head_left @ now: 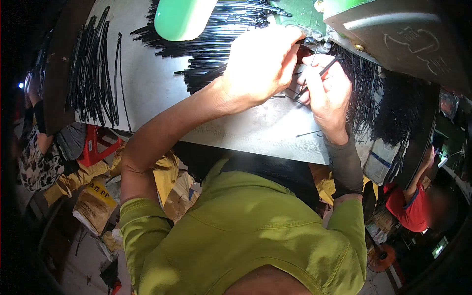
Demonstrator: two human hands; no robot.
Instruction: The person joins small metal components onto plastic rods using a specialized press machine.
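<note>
Black and slender, a strip is pinched between the right hand's nearly closed fingers; the left hand curls beside a metal fitting, its hold unclear.

Head-worn fisheye, left of pair; looks down from close above worktable and wearer's shirt.

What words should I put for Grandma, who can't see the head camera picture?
A person's right hand pinches a thin black rod, with the left hand close by, at a brightly lit table. Piles of long black strips lie on the table, and a metal casing shows at upper right.
</note>
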